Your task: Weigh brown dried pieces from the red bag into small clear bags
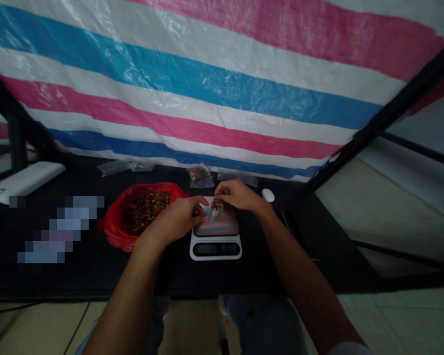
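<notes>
A small metallic cup (216,208) holding brown pieces, perhaps nuts or beans, stands on the reflective plate of a white digital scale (194,252). Just left of the cup is my left hand (183,217), its thumb and fingers curved and apart with nothing visible in them. My right hand (237,194) arches in from the other side, its curled fingertips close to the cup's far rim. Whether those fingertips touch the cup is hard to see. Beside my left wrist sits a red plastic bag (114,229), opened wide and full of similar brown pieces (144,209).
Behind the scale lies a small clear bag (198,173) of brown pieces, with flat clear bags (126,166) to its left. A white oval object (268,195) and a dark flat object (296,224) are at right. Striped sheeting (207,84) hangs behind the black table (177,281).
</notes>
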{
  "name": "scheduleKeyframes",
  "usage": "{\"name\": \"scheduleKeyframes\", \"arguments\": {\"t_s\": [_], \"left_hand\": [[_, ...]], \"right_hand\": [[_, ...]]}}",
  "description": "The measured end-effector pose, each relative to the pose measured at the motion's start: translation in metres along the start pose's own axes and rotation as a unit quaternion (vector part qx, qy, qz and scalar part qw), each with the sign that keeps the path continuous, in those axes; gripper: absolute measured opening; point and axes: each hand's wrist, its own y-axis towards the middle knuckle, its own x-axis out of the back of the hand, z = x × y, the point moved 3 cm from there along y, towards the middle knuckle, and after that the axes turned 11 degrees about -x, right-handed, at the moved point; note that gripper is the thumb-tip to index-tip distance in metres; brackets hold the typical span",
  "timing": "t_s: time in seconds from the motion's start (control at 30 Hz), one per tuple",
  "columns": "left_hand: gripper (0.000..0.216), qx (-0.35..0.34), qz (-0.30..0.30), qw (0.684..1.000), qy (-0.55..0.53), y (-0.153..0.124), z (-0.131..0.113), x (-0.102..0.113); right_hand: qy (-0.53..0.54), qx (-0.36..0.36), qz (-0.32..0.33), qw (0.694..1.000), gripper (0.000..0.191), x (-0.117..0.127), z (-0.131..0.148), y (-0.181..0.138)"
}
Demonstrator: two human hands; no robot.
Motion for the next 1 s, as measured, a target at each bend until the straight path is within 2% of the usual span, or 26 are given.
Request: {"name": "scheduleKeyframes", "arguments": {"t_s": [0.07, 0.2, 0.27, 0.37, 0.5, 0.67, 0.83, 1.0], "left_hand": [[0.028, -0.016, -0.030, 0.999, -0.004, 0.001, -0.005, 0.005], [0.024, -0.057, -0.138, 0.988, -0.026, 0.003, -0.019, 0.015], [0.021, -0.086, -0.163, 0.982, -0.037, 0.006, -0.024, 0.014], [0.019, -0.120, -0.153, 0.980, -0.029, 0.009, -0.027, 0.006], [0.020, -0.115, -0.122, 0.986, -0.002, 0.011, -0.026, -0.002], [0.027, -0.118, -0.103, 0.988, -0.004, 0.012, -0.026, -0.005], [0.026, -0.136, -0.108, 0.985, 0.009, 0.010, -0.025, -0.007], [0.019, -0.125, -0.127, 0.984, 0.005, 0.007, -0.024, -0.001]], "right_hand": [[0.016, 0.008, -0.020, 1.000, 0.011, 0.003, -0.001, -0.004], [0.099, 0.034, -0.086, 0.991, 0.010, 0.010, 0.000, -0.020], [0.136, 0.043, -0.101, 0.985, 0.011, 0.010, 0.003, -0.029], [0.166, 0.046, -0.091, 0.981, 0.013, 0.005, 0.006, -0.037], [0.195, 0.045, -0.092, 0.975, 0.012, -0.003, 0.003, -0.038], [0.180, 0.041, -0.092, 0.978, 0.016, -0.009, -0.003, -0.037], [0.171, 0.045, -0.086, 0.981, 0.016, -0.009, -0.001, -0.039], [0.152, 0.065, -0.087, 0.982, 0.011, -0.007, 0.004, -0.042]]}}
